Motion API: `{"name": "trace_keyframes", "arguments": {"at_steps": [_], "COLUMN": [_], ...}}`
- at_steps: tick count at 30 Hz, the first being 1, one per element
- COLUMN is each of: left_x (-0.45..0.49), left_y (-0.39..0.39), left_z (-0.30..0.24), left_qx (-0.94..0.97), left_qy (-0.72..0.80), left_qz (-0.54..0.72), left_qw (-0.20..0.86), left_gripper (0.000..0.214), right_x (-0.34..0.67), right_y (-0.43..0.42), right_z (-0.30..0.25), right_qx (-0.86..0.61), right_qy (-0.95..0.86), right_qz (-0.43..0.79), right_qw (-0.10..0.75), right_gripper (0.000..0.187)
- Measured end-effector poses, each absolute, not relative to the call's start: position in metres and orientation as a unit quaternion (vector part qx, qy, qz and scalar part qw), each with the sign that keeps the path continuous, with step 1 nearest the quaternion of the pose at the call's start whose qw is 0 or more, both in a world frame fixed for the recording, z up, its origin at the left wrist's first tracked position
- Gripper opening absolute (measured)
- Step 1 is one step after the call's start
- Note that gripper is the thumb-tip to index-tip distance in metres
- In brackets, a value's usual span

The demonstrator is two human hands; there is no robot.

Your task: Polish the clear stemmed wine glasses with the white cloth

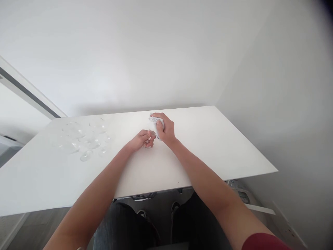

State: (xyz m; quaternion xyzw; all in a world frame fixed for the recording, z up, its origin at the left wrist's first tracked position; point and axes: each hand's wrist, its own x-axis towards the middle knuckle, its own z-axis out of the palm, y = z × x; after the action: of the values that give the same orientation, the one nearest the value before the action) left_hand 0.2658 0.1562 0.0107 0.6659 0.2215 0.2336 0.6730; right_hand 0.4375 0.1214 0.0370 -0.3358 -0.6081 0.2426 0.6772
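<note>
My left hand (pixel 146 139) is closed around the stem of a clear wine glass (pixel 153 133), over the middle of the white table. My right hand (pixel 165 129), just beyond and to the right, grips a crumpled white cloth (pixel 156 120). The cloth lies against the upper part of the glass, whose bowl is mostly hidden by cloth and fingers. Over on the left side of the table stand several clear stemmed glasses (pixel 74 130), close together and hard to tell apart against the white top.
The white table (pixel 208 152) reaches back to a plain white wall (pixel 156 52). Its front edge runs just before my legs. Below it on the right, a grey-white object (pixel 240 194) and a pale bar (pixel 260 209) show. A dark small spot marks the tabletop near the front edge.
</note>
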Motion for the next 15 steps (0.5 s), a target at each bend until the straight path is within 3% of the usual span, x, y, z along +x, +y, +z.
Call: {"name": "trace_keyframes", "arguments": {"at_steps": [5,9,15], "left_x": [0.272,0.273,0.277], "left_y": [0.161,0.165,0.165], "left_z": [0.001,-0.003,-0.006], "left_qx": [0.702,0.664,0.599], "left_qy": [0.256,0.271,0.309], "left_qz": [0.322,0.349,0.427], "left_qw": [0.581,0.603,0.603], "left_gripper": [0.056,0.052,0.068], "right_x": [0.425,0.418,0.422], "right_y": [0.131,0.133,0.14], "right_z": [0.028,0.021,0.014], "right_qx": [-0.376,-0.36,-0.349], "right_qy": [-0.483,-0.479,-0.497], "right_qz": [0.378,0.452,0.494], "right_qw": [0.694,0.661,0.621], "right_gripper": [0.053,0.058,0.058]}}
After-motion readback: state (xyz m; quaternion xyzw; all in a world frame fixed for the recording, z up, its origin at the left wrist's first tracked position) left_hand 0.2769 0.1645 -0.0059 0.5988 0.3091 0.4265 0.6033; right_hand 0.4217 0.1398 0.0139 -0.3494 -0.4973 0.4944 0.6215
